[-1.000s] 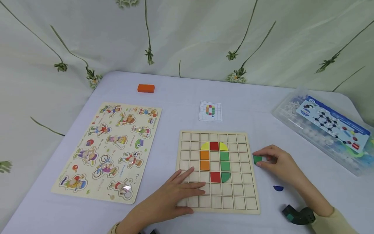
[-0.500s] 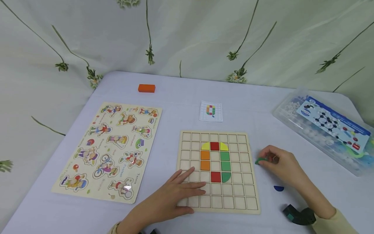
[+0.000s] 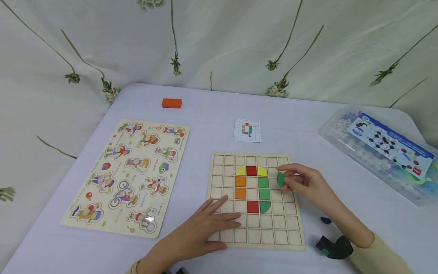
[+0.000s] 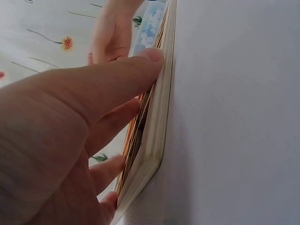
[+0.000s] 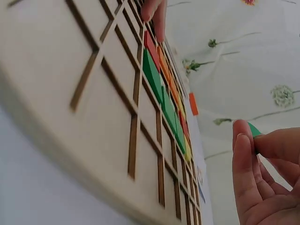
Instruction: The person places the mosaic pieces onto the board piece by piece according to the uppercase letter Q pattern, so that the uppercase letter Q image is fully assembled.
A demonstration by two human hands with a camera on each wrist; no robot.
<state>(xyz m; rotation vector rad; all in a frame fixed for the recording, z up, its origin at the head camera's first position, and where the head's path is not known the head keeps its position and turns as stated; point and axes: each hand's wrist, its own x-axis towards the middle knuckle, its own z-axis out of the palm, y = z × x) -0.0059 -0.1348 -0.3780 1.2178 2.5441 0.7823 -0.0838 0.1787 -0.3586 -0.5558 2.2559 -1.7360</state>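
Note:
My right hand [image 3: 304, 182] pinches a small green tile with a curved edge [image 3: 280, 179] between thumb and fingertips, over the right columns of the wooden grid board [image 3: 287, 236]. In the right wrist view the green tile [image 5: 253, 131] is partly hidden by the fingers. My left hand [image 3: 205, 228] rests with spread fingers on the board's lower left, its thumb at the front edge [image 4: 159, 112] in the left wrist view. Set into the grid is a ring of yellow, red [image 3: 252, 207], orange [image 3: 240, 188] and green [image 3: 263, 188] tiles. A dark blue half-round tile [image 3: 326, 220] lies right of the board.
Behind the board lies a small pattern card [image 3: 239, 134]. A picture puzzle board [image 3: 137, 182] takes up the left side, with an orange block [image 3: 172, 103] beyond it. At the right stands a clear plastic box [image 3: 369, 161] with a printed sheet on top.
My right hand has moved left from beside the board to above its right columns, carrying the green tile and turning it on the way. The left hand has stayed put.

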